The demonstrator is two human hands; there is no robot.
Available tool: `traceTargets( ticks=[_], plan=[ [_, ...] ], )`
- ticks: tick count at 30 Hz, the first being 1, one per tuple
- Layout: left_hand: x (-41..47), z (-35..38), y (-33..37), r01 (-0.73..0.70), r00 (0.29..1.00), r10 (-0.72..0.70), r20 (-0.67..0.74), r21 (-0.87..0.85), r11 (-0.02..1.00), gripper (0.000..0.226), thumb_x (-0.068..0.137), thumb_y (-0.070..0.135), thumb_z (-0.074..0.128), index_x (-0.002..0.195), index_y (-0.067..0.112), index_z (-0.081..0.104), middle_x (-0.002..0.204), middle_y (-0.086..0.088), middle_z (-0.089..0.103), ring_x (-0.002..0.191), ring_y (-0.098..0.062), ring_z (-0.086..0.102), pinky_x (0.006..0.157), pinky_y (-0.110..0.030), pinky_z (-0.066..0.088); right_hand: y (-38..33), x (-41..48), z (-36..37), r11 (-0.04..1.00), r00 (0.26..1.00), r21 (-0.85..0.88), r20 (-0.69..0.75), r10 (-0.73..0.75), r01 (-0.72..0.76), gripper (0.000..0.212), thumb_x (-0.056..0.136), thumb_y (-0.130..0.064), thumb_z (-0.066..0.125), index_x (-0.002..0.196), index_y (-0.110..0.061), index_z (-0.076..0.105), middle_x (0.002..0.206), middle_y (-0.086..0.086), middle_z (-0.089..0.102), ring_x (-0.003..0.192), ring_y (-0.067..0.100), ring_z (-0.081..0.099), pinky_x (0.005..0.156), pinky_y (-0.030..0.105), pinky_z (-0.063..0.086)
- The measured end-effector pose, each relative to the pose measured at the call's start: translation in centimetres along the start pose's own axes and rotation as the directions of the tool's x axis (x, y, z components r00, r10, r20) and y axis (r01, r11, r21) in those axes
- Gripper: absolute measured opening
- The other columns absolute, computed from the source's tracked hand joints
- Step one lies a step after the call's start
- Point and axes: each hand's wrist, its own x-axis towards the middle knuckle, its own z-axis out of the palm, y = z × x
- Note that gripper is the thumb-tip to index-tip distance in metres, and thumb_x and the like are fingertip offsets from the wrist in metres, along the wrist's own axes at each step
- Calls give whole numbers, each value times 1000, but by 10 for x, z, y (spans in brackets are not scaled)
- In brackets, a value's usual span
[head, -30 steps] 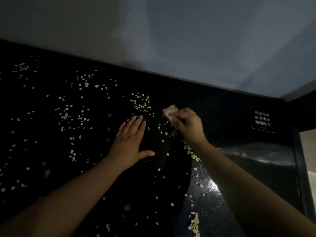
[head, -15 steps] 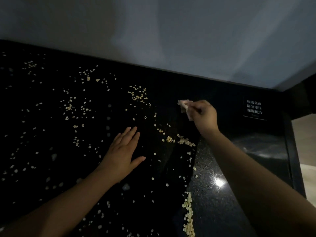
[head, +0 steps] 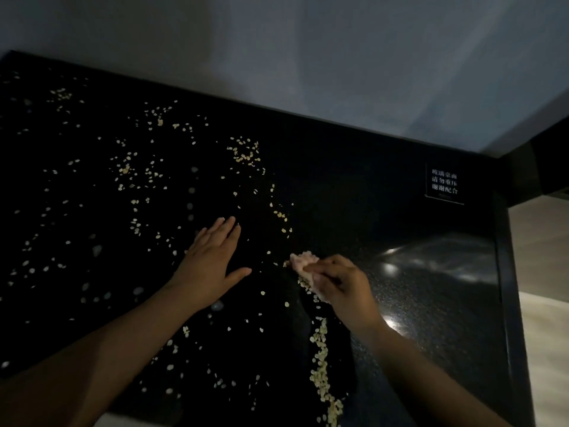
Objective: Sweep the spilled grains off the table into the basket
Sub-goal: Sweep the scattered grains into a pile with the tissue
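Pale grains (head: 243, 154) lie scattered over the black glossy table (head: 354, 186), thickest on the left half. A swept line of grains (head: 321, 362) runs toward the near edge below my right hand. My right hand (head: 341, 285) pinches a small pinkish cloth (head: 303, 263) against the table at the top of that line. My left hand (head: 212, 263) rests flat on the table, fingers straight, just left of the cloth. No basket is in view.
A small sign with white characters (head: 445, 184) stands on the table at the far right. A grey wall (head: 308, 57) runs behind the table. The table's right edge (head: 508, 288) borders a pale floor. The right part of the tabletop shows few grains.
My right hand has drawn the cloth back toward me from the far side, dragging grains into the line. My left hand stays flat in about the same spot.
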Motion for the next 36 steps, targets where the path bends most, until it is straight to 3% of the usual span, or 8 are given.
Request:
traceTargets(
  ticks=[4, 13, 16, 21, 25, 29, 33, 36],
  plan=[
    [-9, 0, 3, 17, 1000, -17, 18, 31, 999, 83, 90, 56, 46, 152, 15, 8, 160, 0, -4, 146, -13, -10, 118, -31, -7, -22, 24, -22, 989, 994, 147, -109, 4, 12, 25, 90, -2, 61, 96, -24, 73, 91, -4, 58, 79, -3, 58, 63, 10, 45],
    [-9, -1, -10, 63, 998, -63, -23, 23, 998, 82, 91, 55, 45, 152, 15, 8, 160, 1, -6, 145, -11, -11, 115, -27, -8, -10, 146, -17, 997, 960, 35, -269, 81, -74, 14, 93, -19, 60, 101, -20, 71, 102, -10, 55, 89, -1, 56, 79, 15, 49],
    [-3, -2, -26, 89, 996, -87, -32, 50, 995, 84, 90, 59, 42, 152, 15, 5, 159, 0, -9, 144, -12, -15, 118, -32, -7, -11, 151, 13, 998, 951, -54, -310, 10, -28, 15, 92, -18, 61, 100, -23, 72, 99, -15, 58, 99, 4, 55, 91, 23, 47],
    [3, -8, -46, 92, 996, -92, -13, 76, 993, 91, 86, 66, 38, 152, 14, 4, 159, -1, -11, 144, -13, -19, 119, -35, -7, -14, 86, 35, 979, 983, -159, -108, -148, 130, 19, 90, -15, 64, 103, -25, 73, 94, -15, 57, 93, 7, 51, 78, 12, 38],
    [6, -10, -58, 92, 995, -95, 13, 113, 989, 105, 69, 80, 11, 152, 16, 3, 158, 1, -15, 143, -13, -21, 119, -37, -7, -26, 52, 33, 999, 999, -26, 39, -38, 39, 25, 89, -6, 64, 100, -26, 73, 94, -16, 58, 94, -1, 56, 76, 9, 43],
    [6, -6, -64, 72, 997, -73, 13, 80, 994, 104, 69, 79, 10, 152, 16, 1, 157, 4, -20, 142, -11, -24, 117, -37, -9, -63, 95, 11, 999, 985, -4, -167, -32, 32, 23, 91, -16, 61, 91, -38, 68, 92, -10, 58, 84, -3, 59, 68, 8, 46],
    [5, -5, -66, 65, 998, -66, 10, 101, 993, 102, 70, 78, 6, 151, 18, -6, 156, 5, -25, 140, -11, -29, 118, -38, -11, -86, 166, 15, 996, 950, 57, -308, -48, 69, 10, 92, -17, 63, 93, -18, 73, 91, -8, 59, 80, -11, 59, 68, 3, 43],
    [5, -3, -67, 65, 998, -66, 3, 101, 993, 99, 72, 78, 6, 151, 20, -8, 155, 6, -26, 139, -10, -32, 118, -37, -12, -78, 208, 31, 991, 935, 131, -350, 54, -9, 10, 92, -17, 62, 89, -21, 70, 95, -12, 58, 82, -4, 62, 71, 6, 47]
  ],
)
